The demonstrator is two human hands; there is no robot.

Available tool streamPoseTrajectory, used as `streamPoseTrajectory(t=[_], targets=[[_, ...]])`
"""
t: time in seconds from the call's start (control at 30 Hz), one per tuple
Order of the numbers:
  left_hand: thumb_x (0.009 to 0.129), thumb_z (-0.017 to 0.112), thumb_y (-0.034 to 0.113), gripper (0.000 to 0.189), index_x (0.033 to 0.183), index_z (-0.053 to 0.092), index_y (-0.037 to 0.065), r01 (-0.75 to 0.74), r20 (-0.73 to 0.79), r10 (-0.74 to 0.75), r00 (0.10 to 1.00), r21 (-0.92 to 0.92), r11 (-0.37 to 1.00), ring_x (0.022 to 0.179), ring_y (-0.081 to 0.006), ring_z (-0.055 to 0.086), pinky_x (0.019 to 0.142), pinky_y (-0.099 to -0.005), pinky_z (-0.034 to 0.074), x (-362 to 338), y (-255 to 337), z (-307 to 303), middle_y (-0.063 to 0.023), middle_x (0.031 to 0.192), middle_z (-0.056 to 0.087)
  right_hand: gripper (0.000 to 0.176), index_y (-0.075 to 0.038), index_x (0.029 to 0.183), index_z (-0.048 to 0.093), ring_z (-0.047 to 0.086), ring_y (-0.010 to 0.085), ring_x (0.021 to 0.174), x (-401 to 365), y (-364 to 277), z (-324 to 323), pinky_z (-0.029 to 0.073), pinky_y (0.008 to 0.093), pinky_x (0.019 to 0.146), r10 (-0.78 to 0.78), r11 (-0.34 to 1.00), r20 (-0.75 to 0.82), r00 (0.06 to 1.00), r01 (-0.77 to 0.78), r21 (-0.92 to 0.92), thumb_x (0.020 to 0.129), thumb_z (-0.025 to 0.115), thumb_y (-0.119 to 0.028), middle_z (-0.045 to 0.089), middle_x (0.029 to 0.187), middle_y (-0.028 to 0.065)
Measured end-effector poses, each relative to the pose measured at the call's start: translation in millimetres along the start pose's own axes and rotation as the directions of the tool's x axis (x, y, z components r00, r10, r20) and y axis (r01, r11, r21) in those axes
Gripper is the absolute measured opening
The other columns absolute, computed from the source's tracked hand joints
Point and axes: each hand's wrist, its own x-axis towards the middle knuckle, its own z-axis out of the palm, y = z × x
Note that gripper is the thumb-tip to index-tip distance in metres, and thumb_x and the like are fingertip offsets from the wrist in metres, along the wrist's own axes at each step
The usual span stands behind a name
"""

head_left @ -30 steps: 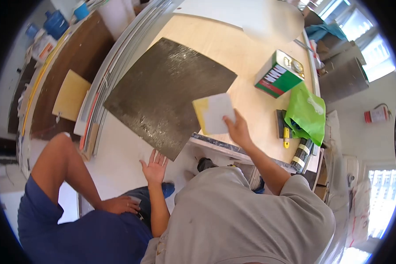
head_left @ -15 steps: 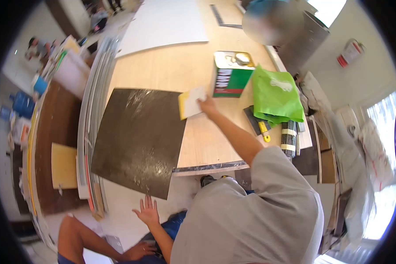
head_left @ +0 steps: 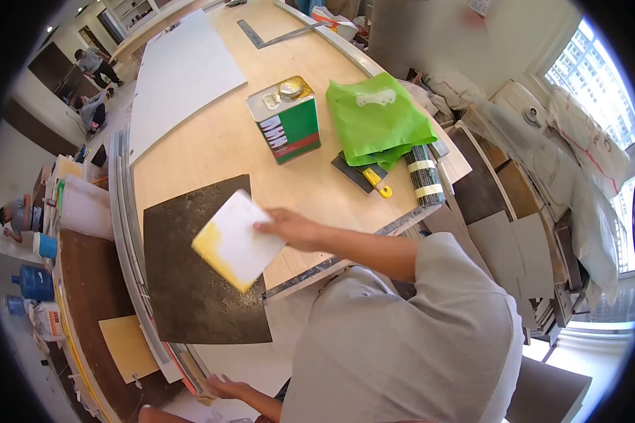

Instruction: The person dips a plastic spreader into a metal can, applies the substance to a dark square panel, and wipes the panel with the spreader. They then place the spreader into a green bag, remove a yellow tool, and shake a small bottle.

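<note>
My right hand [head_left: 289,227] grips a white plastic spreader [head_left: 236,240] whose lower-left edge is smeared yellow. I hold it tilted just above the right side of a dark square sheet [head_left: 183,296]. The sheet lies on a pale wooden table [head_left: 212,148] and overhangs its near edge; wet streaks and crumbs show on its surface. My left hand [head_left: 222,386] is low at the bottom of the view, fingers spread and holding nothing, near the stacked board edges below the sheet.
A green, white and red glue tin [head_left: 289,120] stands behind the sheet. To its right lie a green bag [head_left: 377,116], a yellow knife [head_left: 377,182] and a striped roll [head_left: 423,180]. A white board [head_left: 176,70] and metal square [head_left: 275,32] lie further back.
My right hand has swung the spreader from beside the glue tin back and left over the dark sheet. My head has turned, and my left hand has dropped lower in view.
</note>
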Motion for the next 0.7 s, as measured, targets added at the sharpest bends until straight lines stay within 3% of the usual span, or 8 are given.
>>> streamPoseTrajectory(t=[0.03, 0.07, 0.23, 0.33, 0.43, 0.53, 0.67, 0.7], targets=[[0.086, 0.055, 0.043, 0.063, 0.131, 0.037, 0.003, -0.093, 0.016, 0.093, 0.996, -0.001, 0.996, 0.118, -0.0309, 0.046, 0.096, -0.0494, 0.035, -10, 30, 18, -0.0161, 0.131, 0.044, 0.043, 0.003, 0.126, 0.044, 0.056, 0.0194, 0.104, -13, -8, -6, 0.045, 0.0342, 0.09, -0.025, 0.99, -0.059, 0.998, 0.033, 0.137, 0.091, 0.057, -0.018, 0.058, 0.114, 0.0118], [0.087, 0.054, 0.039, 0.06, 0.131, 0.037, 0.002, -0.095, 0.053, 0.098, 0.994, -0.042, 0.995, 0.115, -0.0309, 0.049, 0.094, -0.0485, 0.036, -4, 41, 28, -0.0164, 0.129, 0.046, 0.047, 0.002, 0.129, 0.039, 0.056, 0.0203, 0.106, -26, -16, -14, 0.045, 0.0346, 0.093, -0.097, 0.97, -0.033, 0.995, 0.101, 0.22, 0.089, 0.058, -0.015, 0.055, 0.118, 0.0114], [0.093, 0.047, 0.031, 0.05, 0.134, 0.039, 0.003, -0.09, 0.312, 0.151, 0.938, -0.202, 0.975, 0.105, -0.0262, 0.056, 0.088, -0.0364, 0.044, -34, 84, 85, -0.0152, 0.118, 0.055, 0.046, -0.001, 0.129, 0.039, 0.054, 0.0204, 0.11, -90, -49, -24, 0.044, 0.0363, 0.096, -0.201, 0.944, -0.152, 0.968, 0.233, 0.234, 0.089, 0.058, -0.013, 0.053, 0.122, 0.0095], [0.095, 0.045, 0.031, 0.047, 0.133, 0.039, 0.003, -0.029, 0.476, 0.133, 0.869, -0.219, 0.975, 0.102, -0.0238, 0.057, 0.09, -0.036, 0.043, -66, 82, 106, -0.0138, 0.119, 0.054, 0.041, -0.002, 0.126, 0.043, 0.056, 0.0194, 0.107, -109, -57, -33, 0.044, 0.0354, 0.094, -0.19, 0.925, -0.32, 0.928, 0.278, 0.259, 0.091, 0.055, -0.019, 0.056, 0.118, 0.0079], [0.096, 0.045, 0.031, 0.047, 0.133, 0.04, 0.004, 0.074, 0.557, 0.009, 0.83, -0.125, 0.989, 0.101, -0.0226, 0.057, 0.088, -0.0345, 0.043, -103, 87, 112, -0.0137, 0.118, 0.055, 0.035, -0.004, 0.12, 0.047, 0.057, 0.0205, 0.101, -114, -71, -49, 0.045, 0.0356, 0.089, -0.147, 0.929, -0.502, 0.852, 0.293, 0.225, 0.093, 0.051, -0.026, 0.057, 0.113, 0.0079], [0.096, 0.045, 0.028, 0.044, 0.131, 0.042, 0.002, 0.095, 0.595, -0.026, 0.803, -0.084, 0.992, 0.093, -0.0198, 0.059, 0.08, -0.0314, 0.046, -127, 80, 105, -0.0132, 0.111, 0.058, 0.032, -0.002, 0.116, 0.048, 0.058, 0.0196, 0.1, -105, -83, -59, 0.047, 0.0349, 0.087, -0.172, 0.874, -0.636, 0.752, 0.415, 0.255, 0.092, 0.052, -0.024, 0.057, 0.11, 0.0081], [0.096, 0.045, 0.027, 0.041, 0.126, 0.047, 0.0, 0.124, 0.613, -0.087, 0.785, -0.017, 0.992, 0.089, -0.0191, 0.06, 0.077, -0.0301, 0.047, -143, 72, 98, -0.0123, 0.106, 0.06, 0.036, -0.002, 0.122, 0.043, 0.057, 0.022, 0.104, -64, -90, -71, 0.048, 0.0381, 0.09, -0.376, 0.804, -0.499, 0.781, 0.543, 0.244, 0.087, 0.054, -0.008, 0.056, 0.115, 0.0078], [0.096, 0.046, 0.026, 0.04, 0.125, 0.048, 0.0, 0.127, 0.611, -0.099, 0.785, -0.003, 0.992, 0.088, -0.019, 0.06, 0.077, -0.03, 0.048, -149, 74, 100, -0.0122, 0.104, 0.06, 0.04, -0.005, 0.125, 0.04, 0.056, 0.0216, 0.106, -57, -93, -72, 0.051, 0.0385, 0.086, -0.329, 0.827, -0.384, 0.863, 0.459, 0.324, 0.087, 0.052, -0.001, 0.054, 0.119, 0.0074]])
